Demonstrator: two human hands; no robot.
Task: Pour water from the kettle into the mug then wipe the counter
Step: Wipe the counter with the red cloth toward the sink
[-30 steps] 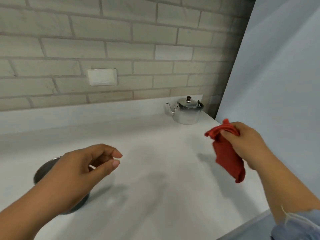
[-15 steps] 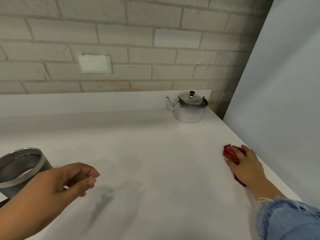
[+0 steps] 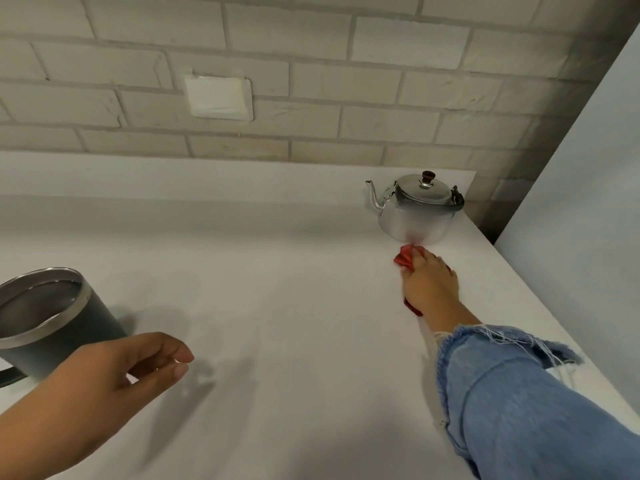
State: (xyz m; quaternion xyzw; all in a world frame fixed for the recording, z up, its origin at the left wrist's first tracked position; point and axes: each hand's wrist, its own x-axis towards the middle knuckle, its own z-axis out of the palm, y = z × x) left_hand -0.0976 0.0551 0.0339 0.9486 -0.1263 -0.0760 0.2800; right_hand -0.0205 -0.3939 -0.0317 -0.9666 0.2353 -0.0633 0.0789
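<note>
Head view, down over counter point(image 3: 294, 306)

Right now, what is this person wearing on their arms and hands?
Both hands are bare: no gloves, rings or watch show. The right hand comes out of a light blue denim sleeve with a frayed cuff trailing loose white threads. The left hand and its forearm have no sleeve in view.

Kitchen: white counter point(image 3: 277, 306), kettle point(image 3: 415, 216), brick wall point(image 3: 311, 81).

Right hand point(image 3: 429, 287) presses a red cloth point(image 3: 406, 259) on the counter point(image 3: 294, 306), just before the kettle point(image 3: 417, 211).
</note>
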